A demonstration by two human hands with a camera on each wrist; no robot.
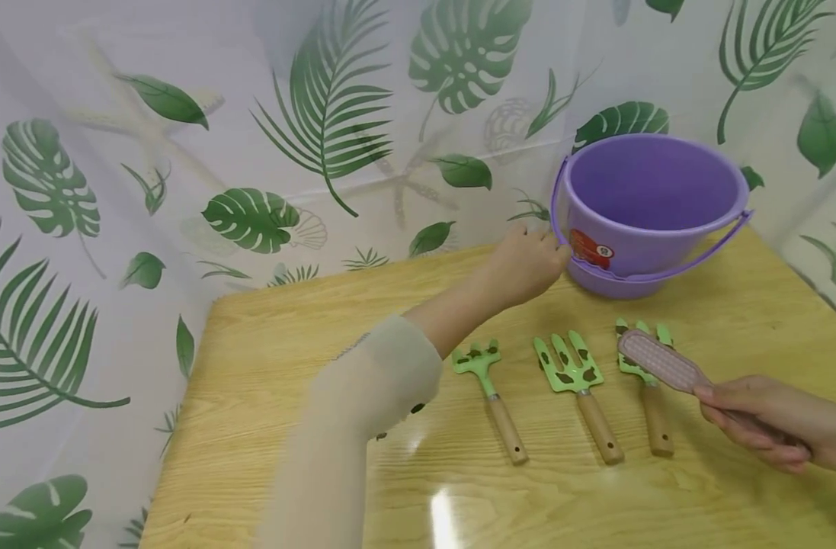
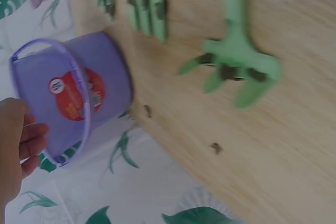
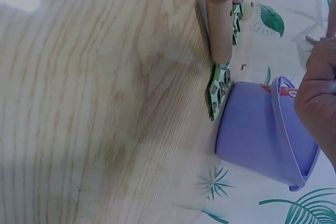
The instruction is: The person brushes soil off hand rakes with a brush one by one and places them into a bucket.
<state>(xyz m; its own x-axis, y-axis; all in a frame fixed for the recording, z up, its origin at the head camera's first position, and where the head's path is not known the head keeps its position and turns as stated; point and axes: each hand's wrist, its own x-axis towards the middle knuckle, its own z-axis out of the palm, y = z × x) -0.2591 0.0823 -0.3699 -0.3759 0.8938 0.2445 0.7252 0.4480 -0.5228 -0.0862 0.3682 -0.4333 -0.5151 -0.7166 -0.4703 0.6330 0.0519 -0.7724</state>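
Note:
My right hand [image 1: 767, 419] grips the handle of a pink brush [image 1: 664, 362] with an oval, textured head. The head hovers over a green garden fork [image 1: 654, 412] and hides part of it. Beside the purple bucket [image 1: 637, 259], at its left, is my left hand [image 1: 534, 263]; its fingers [image 2: 34, 140] are loosely curled near the bail handle [image 2: 79, 85], with nothing visible in them. Whether they touch the bucket I cannot tell. Another green fork [image 1: 578, 374] and a small three-pronged rake [image 1: 482, 366] lie on the table, wooden handles toward me. Brown patches mark their green heads.
The bucket stands upright at the table's back right, its bail hanging down at the front. A leaf-patterned cloth [image 1: 363, 152] hangs behind and beside the wooden table [image 1: 267, 396]. Small brown bits [image 2: 216, 148] lie near the back edge.

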